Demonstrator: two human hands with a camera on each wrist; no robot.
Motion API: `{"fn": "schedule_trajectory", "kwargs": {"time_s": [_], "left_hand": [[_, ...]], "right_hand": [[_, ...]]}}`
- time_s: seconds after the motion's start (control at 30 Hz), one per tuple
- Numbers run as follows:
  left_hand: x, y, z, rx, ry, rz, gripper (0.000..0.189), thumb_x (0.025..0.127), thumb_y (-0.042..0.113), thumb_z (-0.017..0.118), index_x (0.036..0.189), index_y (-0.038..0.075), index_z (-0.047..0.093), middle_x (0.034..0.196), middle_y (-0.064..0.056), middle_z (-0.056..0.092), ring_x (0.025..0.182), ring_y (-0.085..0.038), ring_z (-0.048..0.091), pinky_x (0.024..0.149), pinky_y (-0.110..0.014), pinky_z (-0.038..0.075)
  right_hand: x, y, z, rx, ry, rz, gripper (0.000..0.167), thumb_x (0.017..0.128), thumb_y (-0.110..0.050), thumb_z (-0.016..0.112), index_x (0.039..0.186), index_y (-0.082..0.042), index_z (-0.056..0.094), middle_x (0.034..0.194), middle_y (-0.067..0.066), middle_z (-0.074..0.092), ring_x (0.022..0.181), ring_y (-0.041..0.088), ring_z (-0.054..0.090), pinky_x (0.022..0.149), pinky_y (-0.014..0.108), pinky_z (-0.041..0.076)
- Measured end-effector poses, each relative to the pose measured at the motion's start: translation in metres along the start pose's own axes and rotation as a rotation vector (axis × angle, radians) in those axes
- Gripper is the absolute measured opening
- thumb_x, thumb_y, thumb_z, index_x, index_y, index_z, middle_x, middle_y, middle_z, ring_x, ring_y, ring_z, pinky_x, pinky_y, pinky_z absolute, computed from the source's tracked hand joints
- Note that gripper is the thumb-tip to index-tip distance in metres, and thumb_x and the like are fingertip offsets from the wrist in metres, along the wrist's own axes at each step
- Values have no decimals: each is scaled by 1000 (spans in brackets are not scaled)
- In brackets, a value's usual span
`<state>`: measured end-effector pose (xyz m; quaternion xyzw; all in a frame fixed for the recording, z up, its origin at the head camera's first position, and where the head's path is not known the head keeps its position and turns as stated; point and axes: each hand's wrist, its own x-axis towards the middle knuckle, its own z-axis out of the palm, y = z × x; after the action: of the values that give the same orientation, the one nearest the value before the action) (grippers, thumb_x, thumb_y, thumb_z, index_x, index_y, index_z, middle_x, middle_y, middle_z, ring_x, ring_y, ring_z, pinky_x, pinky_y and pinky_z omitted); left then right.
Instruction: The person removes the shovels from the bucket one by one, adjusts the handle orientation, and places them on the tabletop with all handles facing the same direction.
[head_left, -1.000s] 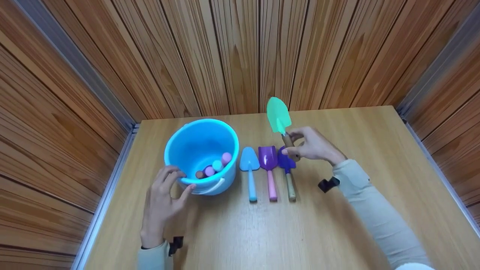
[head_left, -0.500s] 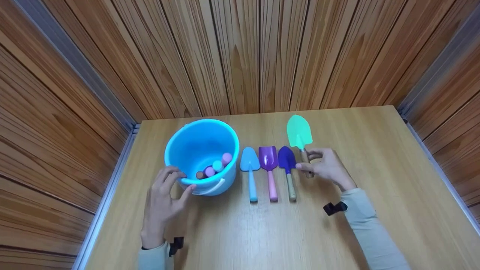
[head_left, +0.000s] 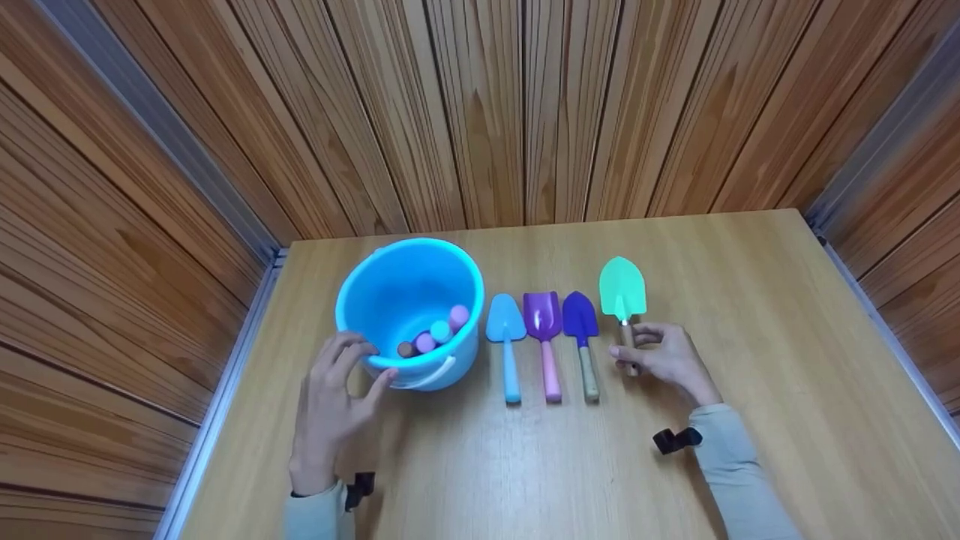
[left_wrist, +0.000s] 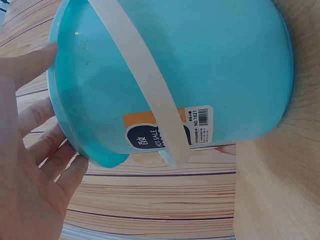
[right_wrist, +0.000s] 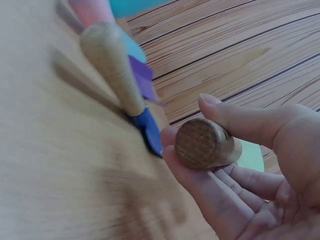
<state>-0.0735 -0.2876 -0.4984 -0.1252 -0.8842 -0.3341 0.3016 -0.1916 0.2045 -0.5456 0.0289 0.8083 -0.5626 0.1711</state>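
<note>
My left hand (head_left: pixel 330 397) holds the near left rim of a light-blue bucket (head_left: pixel 457 367), its thumb and fingertips at the edge. Several small pink, teal and brown balls (head_left: pixel 424 343) lie inside. In the left wrist view the bucket (left_wrist: pixel 230 65) shows a white handle (left_wrist: pixel 145 75) and a label. My right hand (head_left: pixel 667 360) pinches the wooden handle of a green trowel (head_left: pixel 622 289), blade pointing away, low over the table. In the right wrist view, the handle's round end (right_wrist: pixel 197 143) sits between thumb and fingers. Left of it lies a dark-purple trowel (head_left: pixel 580 315).
Between bucket and right hand, a blue trowel (head_left: pixel 506 319) and a purple scoop (head_left: pixel 542 315) with a pink handle lie in a row with the dark-purple trowel on the wooden table (head_left: pixel 525 465). Wood-plank walls (head_left: pixel 495 112) stand behind and at both sides.
My right hand has carried the green trowel rightward and toward me, from above the dark-purple trowel to the right end of the row, and lowered it. The left hand stays at the bucket rim.
</note>
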Motion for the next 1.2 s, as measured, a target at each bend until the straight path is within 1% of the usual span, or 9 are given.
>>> {"fn": "schedule_trajectory", "kwargs": {"time_s": [0.17,0.27,0.4,0.53,0.63,0.73,0.83,1.0,1.2], "left_hand": [[-2,1,-1,5,8,0,32,86,29,91,113,19,77,125,4,71,122,-14,65,100,-51,61],[-2,1,-2,4,8,-5,32,86,28,91,113,19,77,125,4,71,122,-14,65,100,-51,61],[-1,1,-3,6,6,-13,32,86,29,91,113,19,77,125,4,70,123,-15,64,101,-52,61],[1,2,-2,14,1,-17,33,87,31,90,114,19,77,125,3,70,123,-16,65,101,-52,60],[2,2,-1,11,-4,-12,33,87,31,90,114,19,77,125,3,70,122,-15,65,100,-51,61],[1,2,0,3,-10,-7,33,87,30,91,114,19,77,125,3,70,121,-14,65,100,-50,61],[0,2,1,1,-18,-14,33,87,31,91,114,19,77,125,4,70,122,-14,64,100,-50,61],[0,2,0,2,-19,-31,33,87,32,90,115,20,77,126,5,70,123,-15,65,100,-50,60],[1,3,0,0,-14,-29,32,87,31,91,114,20,77,126,5,69,123,-14,64,101,-51,60]], "right_hand": [[3,5,1,-16,1,14,66,88,-28,91,136,6,62,121,17,70,87,18,80,74,26,64],[4,7,0,-22,3,30,72,88,-25,91,141,9,57,123,19,67,87,15,78,75,26,64],[5,11,-1,-25,8,45,76,88,-22,91,144,12,53,123,19,67,91,12,74,77,25,64],[7,15,-1,-2,-9,55,69,89,-22,90,139,12,55,112,13,70,87,13,76,77,25,64],[6,18,-1,70,-31,67,63,90,-17,88,136,12,55,101,7,74,82,17,79,76,28,65],[3,21,-1,136,-49,80,62,91,-12,87,136,13,53,98,8,79,81,20,81,76,32,67],[1,23,0,146,-54,80,60,92,-12,86,135,14,53,96,9,81,81,21,81,76,31,66],[3,21,-1,117,-46,68,61,93,-14,85,135,14,53,96,8,81,80,19,80,75,29,66],[5,21,-1,116,-45,63,64,94,-17,84,138,15,50,98,8,82,82,18,81,77,26,65]]}}
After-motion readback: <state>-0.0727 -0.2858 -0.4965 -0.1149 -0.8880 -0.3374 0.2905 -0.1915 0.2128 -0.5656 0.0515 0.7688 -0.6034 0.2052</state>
